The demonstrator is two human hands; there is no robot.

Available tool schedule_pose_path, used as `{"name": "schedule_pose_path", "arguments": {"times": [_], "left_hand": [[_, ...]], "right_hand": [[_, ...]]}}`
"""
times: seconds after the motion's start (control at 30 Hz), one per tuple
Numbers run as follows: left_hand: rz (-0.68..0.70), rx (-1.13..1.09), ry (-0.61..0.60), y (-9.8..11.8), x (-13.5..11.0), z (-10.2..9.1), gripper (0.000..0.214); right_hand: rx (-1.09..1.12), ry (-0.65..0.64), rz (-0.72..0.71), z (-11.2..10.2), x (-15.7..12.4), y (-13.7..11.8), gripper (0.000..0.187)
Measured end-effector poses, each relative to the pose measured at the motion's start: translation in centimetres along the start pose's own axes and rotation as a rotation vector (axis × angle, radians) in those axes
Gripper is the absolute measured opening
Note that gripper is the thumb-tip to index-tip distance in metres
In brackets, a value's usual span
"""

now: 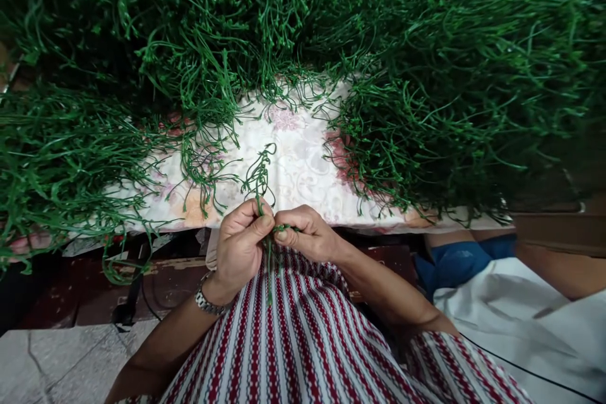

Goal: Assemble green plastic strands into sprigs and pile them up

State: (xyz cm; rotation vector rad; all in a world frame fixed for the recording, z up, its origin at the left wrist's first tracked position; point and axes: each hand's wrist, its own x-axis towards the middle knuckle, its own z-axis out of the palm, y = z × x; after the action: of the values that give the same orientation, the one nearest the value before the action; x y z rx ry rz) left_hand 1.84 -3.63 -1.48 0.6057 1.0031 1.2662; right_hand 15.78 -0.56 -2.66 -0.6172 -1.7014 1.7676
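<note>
My left hand [245, 237] is closed in a pinch around a thin green branching stem [260, 173], which looks like plastic greenery. Its curled, forked upper end rises above my fingers, and a straight tail hangs below them in front of my lap. Close beside it, my right hand [310, 233] pinches a short green sprig [285, 227] between thumb and fingers. The two hands nearly touch at the table's near edge. My fingers hide the place where the pieces meet, so I cannot tell whether they are joined.
Large heaps of similar green stems [426, 76] cover the back and both sides of the table. A floral tablecloth [293, 170] shows between them. Loose stems [203, 170] lie left of my hands. At the right, another person's legs and white cloth [521, 322] are near.
</note>
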Motion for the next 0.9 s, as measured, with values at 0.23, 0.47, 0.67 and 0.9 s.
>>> {"name": "schedule_pose_path", "arguments": {"times": [0.23,0.47,0.67,0.9], "left_hand": [[0.395,0.445,0.052,-0.6,0.2,-0.2,0.019],[0.492,0.552,0.184,1.0,2.5,-0.7,0.015],[0.305,0.327,0.073,1.4,3.7,-0.3,0.019],[0.108,0.123,0.046,1.2,4.0,0.1,0.022]], "right_hand": [[-0.431,0.222,-0.103,1.6,0.4,-1.7,0.028],[-0.683,0.231,-0.167,2.5,-0.9,-3.2,0.027],[-0.668,0.323,-0.236,-1.8,-0.2,-4.8,0.018],[-0.426,0.373,0.045,-1.3,1.4,-1.4,0.027]]}}
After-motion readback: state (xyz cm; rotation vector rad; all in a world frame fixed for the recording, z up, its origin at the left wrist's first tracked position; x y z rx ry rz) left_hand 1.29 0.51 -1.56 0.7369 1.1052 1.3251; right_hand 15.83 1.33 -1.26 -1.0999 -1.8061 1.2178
